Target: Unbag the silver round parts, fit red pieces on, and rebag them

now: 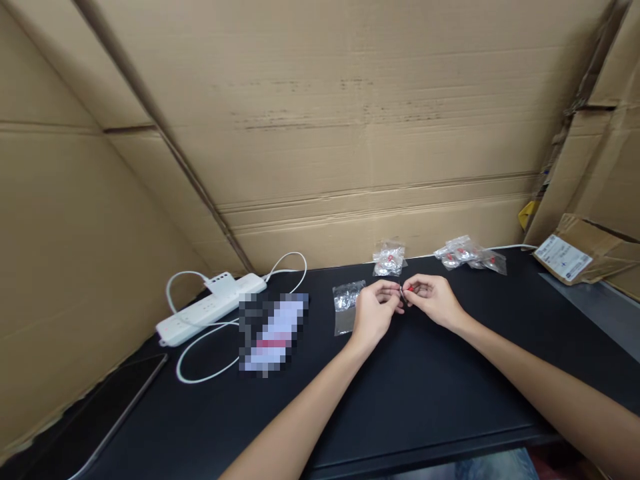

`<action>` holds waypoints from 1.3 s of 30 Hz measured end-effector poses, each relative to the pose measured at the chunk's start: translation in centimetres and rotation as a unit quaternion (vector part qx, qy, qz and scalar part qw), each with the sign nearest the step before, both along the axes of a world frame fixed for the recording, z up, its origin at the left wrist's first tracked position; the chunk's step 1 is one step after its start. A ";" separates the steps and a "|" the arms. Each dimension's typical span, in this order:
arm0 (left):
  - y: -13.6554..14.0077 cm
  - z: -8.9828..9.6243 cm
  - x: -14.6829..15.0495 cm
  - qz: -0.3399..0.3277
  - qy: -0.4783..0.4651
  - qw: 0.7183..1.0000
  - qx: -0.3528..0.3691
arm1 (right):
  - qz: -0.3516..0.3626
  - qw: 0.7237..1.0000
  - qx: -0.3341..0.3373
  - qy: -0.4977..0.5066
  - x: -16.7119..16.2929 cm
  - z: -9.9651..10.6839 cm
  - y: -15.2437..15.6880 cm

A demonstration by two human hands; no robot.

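Observation:
My left hand [376, 310] and my right hand [433, 301] meet fingertip to fingertip above the black table [410, 393]. Both are closed in a pinch on one small item with a red part [411, 289] and what looks like a thin, pale loop; its kind is too small to make out. The red part sits at my right fingertips, and the loop runs between the two hands. Beside my left hand lies a clear plastic bag [345, 323], partly covered by that hand.
Beyond my hands lie a clear bag with red bits [390, 259] and a cluster of similar bags [466, 253]. At left are a white power strip [213, 308], a looping cable [187, 380] and a pixelated object [275, 333]. A torn cardboard box [595, 250] is at right. Cardboard walls [350, 153] enclose the table.

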State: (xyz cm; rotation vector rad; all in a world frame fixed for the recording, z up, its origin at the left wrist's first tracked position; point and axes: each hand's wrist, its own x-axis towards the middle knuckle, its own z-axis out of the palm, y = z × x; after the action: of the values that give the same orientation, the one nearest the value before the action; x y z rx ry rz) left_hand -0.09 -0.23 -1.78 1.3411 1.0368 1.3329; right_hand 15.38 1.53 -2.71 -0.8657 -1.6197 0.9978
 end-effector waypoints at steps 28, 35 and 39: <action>-0.1 0.9 -0.2 -0.025 -0.019 0.999 -0.006 | 0.032 0.999 0.026 -0.034 -0.3 0.9 -0.5; -0.1 1.2 -0.4 -0.046 -0.038 0.998 -0.032 | 0.080 0.997 -0.005 -0.010 0.0 0.6 -0.1; 0.3 1.2 -0.7 -0.026 -0.032 0.999 -0.033 | 0.065 0.998 0.006 -0.014 0.0 0.2 0.1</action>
State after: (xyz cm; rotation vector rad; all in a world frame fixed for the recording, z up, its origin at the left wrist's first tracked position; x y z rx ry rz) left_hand -0.77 0.03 -0.59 1.2608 0.9883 1.2842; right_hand 15.42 1.61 -2.47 -0.7776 -1.7207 1.0699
